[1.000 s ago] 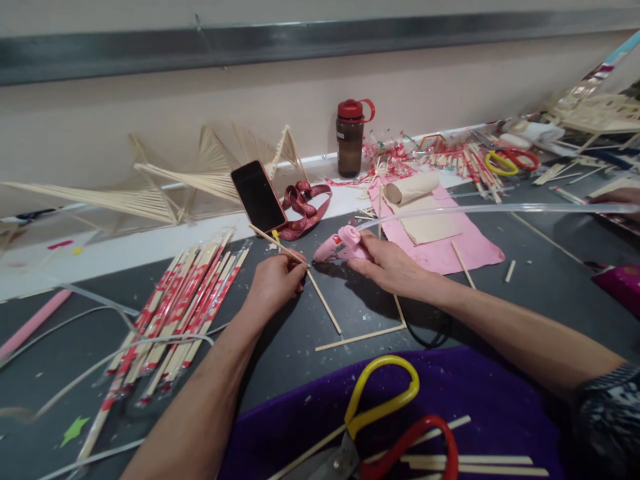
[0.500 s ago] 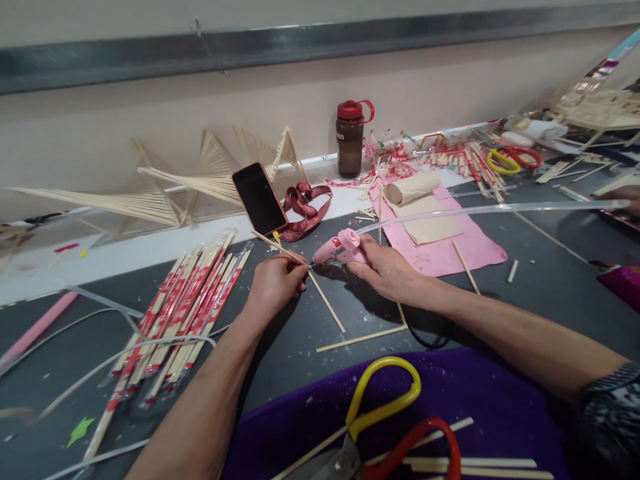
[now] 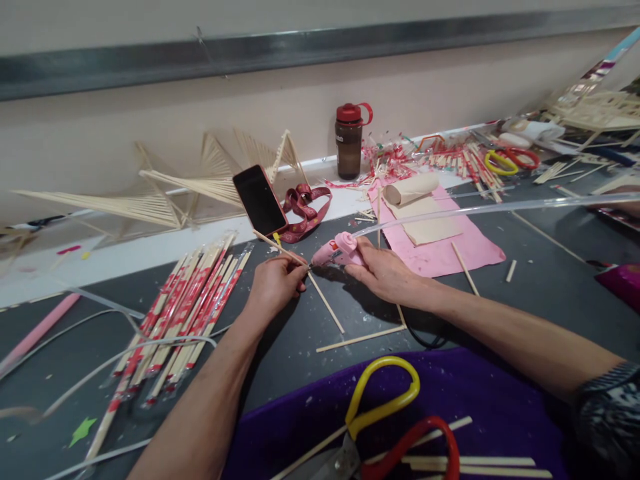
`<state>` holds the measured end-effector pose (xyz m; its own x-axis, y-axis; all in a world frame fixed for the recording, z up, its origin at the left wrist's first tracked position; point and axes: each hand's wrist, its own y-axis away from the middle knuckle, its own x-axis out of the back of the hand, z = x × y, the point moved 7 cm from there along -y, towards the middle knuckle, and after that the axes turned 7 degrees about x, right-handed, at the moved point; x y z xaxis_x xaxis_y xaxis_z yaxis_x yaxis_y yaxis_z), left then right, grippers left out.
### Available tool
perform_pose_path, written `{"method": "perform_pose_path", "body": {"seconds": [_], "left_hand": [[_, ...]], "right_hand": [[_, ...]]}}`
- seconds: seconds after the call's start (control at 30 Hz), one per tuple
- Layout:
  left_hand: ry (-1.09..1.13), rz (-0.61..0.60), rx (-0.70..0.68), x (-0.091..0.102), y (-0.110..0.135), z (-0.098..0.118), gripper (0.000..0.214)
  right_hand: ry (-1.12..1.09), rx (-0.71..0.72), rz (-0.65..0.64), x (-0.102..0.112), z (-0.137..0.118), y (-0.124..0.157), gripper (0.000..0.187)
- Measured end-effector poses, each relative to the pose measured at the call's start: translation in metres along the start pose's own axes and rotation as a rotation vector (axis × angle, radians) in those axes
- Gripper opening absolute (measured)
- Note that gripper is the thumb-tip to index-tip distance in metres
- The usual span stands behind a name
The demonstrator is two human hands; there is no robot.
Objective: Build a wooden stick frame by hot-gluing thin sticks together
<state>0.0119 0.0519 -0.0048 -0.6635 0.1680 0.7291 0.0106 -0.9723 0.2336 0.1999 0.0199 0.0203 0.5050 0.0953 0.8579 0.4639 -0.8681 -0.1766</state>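
Between the fingertips of my left hand [image 3: 277, 283] is a thin wooden stick [image 3: 273, 244], slanting from beside the phone down to the hand. A second wooden stick [image 3: 326, 303] runs on from there toward me; whether the two are joined I cannot tell. My right hand [image 3: 383, 270] is wrapped round a pink hot glue gun [image 3: 340, 249], its nozzle at the left fingertips where the sticks meet. A long clear glue stick [image 3: 450, 213] sticks out of the back of the gun. Two more sticks meet in a corner [image 3: 404, 327] on the grey table.
Packaged chopsticks [image 3: 175, 320] lie left, with a phone [image 3: 259, 200], lanyard [image 3: 305, 213] and bottle [image 3: 349, 141] behind. Scissors with yellow and red handles [image 3: 385, 393] rest on purple cloth [image 3: 280, 413] in front. Pink paper [image 3: 480, 250] lies right. Another person's hand [image 3: 620, 200] is at the right edge.
Both hands and the glue gun keep almost the same place. The view has shifted very slightly.
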Motion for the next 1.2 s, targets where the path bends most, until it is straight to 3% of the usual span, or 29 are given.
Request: {"method": "perform_pose_path", "body": {"seconds": [0.67,0.9,1.2], "left_hand": [[-0.012,0.007,-0.012,-0.002,0.000,0.001,0.022],[-0.015,0.010,-0.010,-0.001,0.000,0.001,0.022],[-0.018,0.019,0.018,0.000,0.001,0.002,0.020]], "right_hand": [[0.003,0.043,0.016,-0.001,-0.003,0.001,0.030],[-0.023,0.037,0.061,0.010,-0.002,0.001,0.032],[0.027,0.022,-0.021,0.001,-0.002,0.003,0.037]]}}
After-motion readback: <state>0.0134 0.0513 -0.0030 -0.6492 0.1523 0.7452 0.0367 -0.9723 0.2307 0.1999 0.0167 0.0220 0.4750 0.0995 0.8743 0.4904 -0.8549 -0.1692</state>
